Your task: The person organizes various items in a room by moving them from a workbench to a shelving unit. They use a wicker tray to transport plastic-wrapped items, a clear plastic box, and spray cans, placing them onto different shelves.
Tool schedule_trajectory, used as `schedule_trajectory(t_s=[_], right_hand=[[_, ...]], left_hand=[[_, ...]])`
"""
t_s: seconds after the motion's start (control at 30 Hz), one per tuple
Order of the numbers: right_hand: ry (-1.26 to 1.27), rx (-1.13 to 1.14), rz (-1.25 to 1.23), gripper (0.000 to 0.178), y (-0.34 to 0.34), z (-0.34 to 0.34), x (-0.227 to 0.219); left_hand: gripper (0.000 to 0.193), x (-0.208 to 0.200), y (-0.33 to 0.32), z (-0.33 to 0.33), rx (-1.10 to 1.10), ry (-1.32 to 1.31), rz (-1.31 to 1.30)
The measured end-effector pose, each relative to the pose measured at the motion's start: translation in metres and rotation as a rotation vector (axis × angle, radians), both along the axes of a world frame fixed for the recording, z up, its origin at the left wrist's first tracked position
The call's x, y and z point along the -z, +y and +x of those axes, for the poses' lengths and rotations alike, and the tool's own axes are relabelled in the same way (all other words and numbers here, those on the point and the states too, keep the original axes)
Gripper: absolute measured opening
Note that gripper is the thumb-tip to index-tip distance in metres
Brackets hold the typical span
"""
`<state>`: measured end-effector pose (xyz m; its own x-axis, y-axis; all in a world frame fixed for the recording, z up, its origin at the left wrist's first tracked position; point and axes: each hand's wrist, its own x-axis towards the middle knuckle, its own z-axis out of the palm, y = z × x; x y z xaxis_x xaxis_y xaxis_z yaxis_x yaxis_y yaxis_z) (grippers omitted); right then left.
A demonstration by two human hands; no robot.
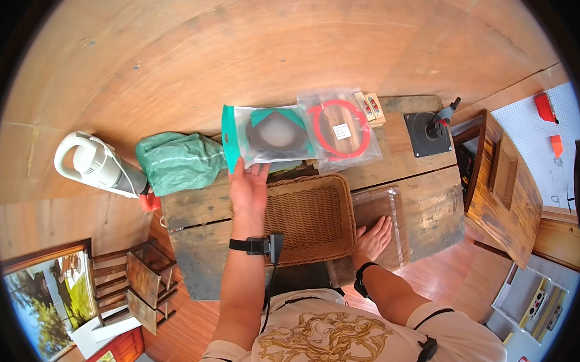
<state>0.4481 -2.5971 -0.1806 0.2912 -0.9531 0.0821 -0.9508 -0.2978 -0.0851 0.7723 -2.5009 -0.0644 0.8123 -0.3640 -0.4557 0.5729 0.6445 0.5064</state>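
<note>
- Teal-edged plastic pouch (282, 153) lies beyond the wicker basket (310, 212).
- Left hand (248, 194) meets the pouch's lower-left corner; cannot tell whether fingers grip.
- Right hand (372, 240) lies flat on clear bag (383, 205), fingers extended.

Left hand (248, 187) at pouch (264, 136) — right hand (373, 239) on clear bag (381, 202).

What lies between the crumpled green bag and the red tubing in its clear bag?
A teal-edged pouch lies between the green bag and red tubing in the head view; the left hand is at the pouch's lower left corner.
</note>
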Motion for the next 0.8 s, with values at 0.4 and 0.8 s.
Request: schedule_trajectory(t_s=[0.4,0.8], right_hand=[[-0.014,0.008,0.036,0.068,0.003,0.001,-0.004],[0.006,0.003,0.018,0.068,0.002,-0.003,0.008]], left_hand=[[0.033,-0.062,0.118,0.003,-0.173,-0.276,0.202],[0.013,-0.007,0.129,-0.025,-0.125,-0.338,0.754]])
